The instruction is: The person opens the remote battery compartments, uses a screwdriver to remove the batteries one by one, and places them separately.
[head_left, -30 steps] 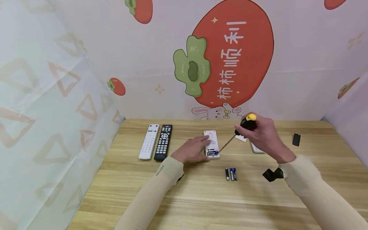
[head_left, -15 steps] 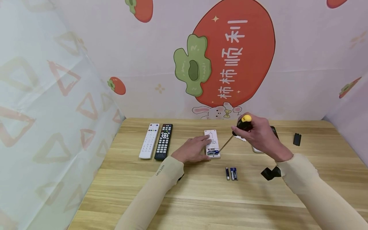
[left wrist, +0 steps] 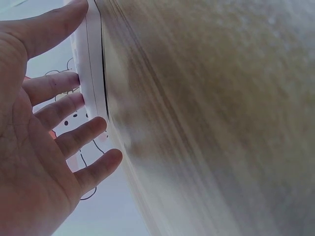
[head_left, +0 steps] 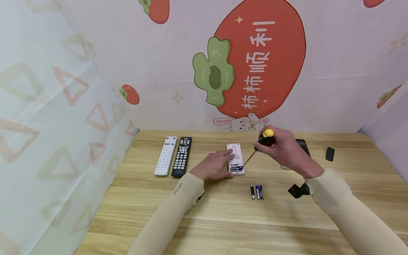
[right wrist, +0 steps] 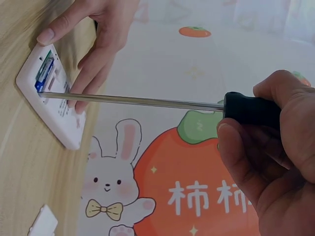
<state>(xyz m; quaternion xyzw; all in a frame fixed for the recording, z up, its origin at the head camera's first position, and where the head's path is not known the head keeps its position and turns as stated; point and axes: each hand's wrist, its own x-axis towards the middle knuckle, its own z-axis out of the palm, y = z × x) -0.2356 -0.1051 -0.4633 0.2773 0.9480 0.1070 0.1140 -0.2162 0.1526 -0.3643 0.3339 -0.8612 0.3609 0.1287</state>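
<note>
While right fingers [right wrist: 236,152] grip a metal-shafted screwdriver [right wrist: 157,102], spread left fingers [left wrist: 81,140] touch a probably plastic remote [right wrist: 58,117].

The white remote control [head_left: 237,160] lies back up, partly beneath the left fingers [head_left: 224,153], blue batteries [head_left: 236,169] exposed in its end beside the left thumb [right wrist: 59,29]. The black-and-yellow screwdriver [right wrist: 162,103] slants down from the right fingers [right wrist: 236,152], steel tip at the batteries' end.

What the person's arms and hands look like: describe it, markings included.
The left sleeve and right sleeve are long and cream; small dark lettering runs near the left cuff. A black angular piece shows at the right cuff. The left hand and right hand wear no gloves.
</note>
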